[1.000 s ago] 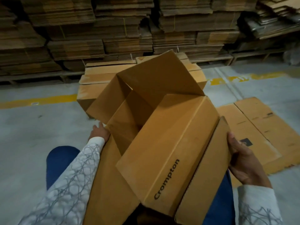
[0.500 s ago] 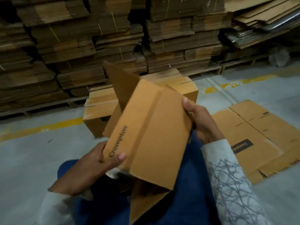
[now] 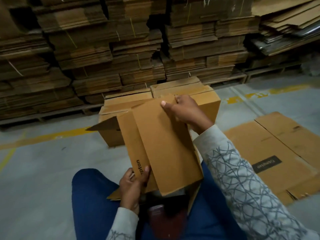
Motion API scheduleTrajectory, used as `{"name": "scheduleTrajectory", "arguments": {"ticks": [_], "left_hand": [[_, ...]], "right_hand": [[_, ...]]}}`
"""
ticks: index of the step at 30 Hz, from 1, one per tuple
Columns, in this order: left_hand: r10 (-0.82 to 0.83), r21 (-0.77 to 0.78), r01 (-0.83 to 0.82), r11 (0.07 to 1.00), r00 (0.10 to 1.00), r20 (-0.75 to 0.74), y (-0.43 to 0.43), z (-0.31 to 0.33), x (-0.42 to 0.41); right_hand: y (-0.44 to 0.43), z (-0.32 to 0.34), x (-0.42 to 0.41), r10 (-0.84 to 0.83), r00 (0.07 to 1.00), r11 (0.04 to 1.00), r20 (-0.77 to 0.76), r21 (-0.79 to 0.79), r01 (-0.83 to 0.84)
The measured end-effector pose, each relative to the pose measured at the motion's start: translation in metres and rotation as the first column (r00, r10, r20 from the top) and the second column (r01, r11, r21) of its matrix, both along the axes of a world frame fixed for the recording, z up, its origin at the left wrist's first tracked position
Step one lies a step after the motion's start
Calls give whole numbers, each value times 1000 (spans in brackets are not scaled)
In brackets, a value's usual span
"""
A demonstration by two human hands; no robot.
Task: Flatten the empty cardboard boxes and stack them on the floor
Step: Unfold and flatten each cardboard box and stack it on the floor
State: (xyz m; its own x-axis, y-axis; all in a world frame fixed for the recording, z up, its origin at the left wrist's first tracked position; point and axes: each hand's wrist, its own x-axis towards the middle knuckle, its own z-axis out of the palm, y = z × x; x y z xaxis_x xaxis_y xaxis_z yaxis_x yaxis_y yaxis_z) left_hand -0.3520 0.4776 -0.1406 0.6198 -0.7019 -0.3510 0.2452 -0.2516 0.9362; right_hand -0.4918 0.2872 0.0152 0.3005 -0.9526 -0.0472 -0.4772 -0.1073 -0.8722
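Gripping the box (image 3: 164, 144) at both ends, my left hand (image 3: 133, 186) and right hand (image 3: 183, 111) have just pressed it nearly flat, ready for stacking.

left hand (image 3: 133, 186) pinching low, right hand (image 3: 185, 112) gripping high, sleeved arms bent

Across the back I see tall stacks of bundled flat cardboard (image 3: 121, 49), tied with thin yellow straps (image 3: 132, 28) and resting on low wooden pallets (image 3: 225, 80). At top right, loose sheets (image 3: 285, 14) lie tilted on a pile. A broad yellow line (image 3: 52, 136) runs in front of the pallets, patchy toward the right.
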Motion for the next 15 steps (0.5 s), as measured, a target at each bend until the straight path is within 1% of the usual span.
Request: {"name": "scheduleTrajectory", "arguments": {"ticks": [2, 3, 6, 7, 8, 9, 11, 13, 15], "left_hand": [[79, -17, -79, 997, 996, 30, -2, -9, -8], [114, -27, -113, 993, 993, 43, -4, -10, -13], [215, -86, -215, 973, 977, -2, -16, -2, -16], [262, -91, -260, 961, 965, 1, -22, 1, -9], [305, -83, -303, 949, 952, 14, -29, 3, 1], [346, -68, -344, 937, 938, 27, -35, 4, 11], [439, -61, -437, 897, 898, 32, -47, 5, 32], [502, -86, -497, 863, 864, 46, -55, 15, 37], [505, -93, -500, 861, 863, 38, -60, 26, 46]], "right_hand": [[6, 3, -3, 20, 999, 1000, -38, 10, -20], [11, 6, -3, 27, 996, 999, -81, -21, -29], [33, 20, -6, 41, 974, 978, -221, -191, -84], [44, 25, -8, 64, 971, 965, -230, -233, -119], [57, 29, -10, 116, 971, 957, -208, -239, -165], [68, 29, -15, 175, 974, 954, -146, -220, -204], [84, 18, -24, 238, 970, 959, 47, -169, -227], [84, -15, -38, 159, 967, 983, 199, -128, -135], [71, -60, -50, -21, 963, 999, 269, -21, 28]]}}
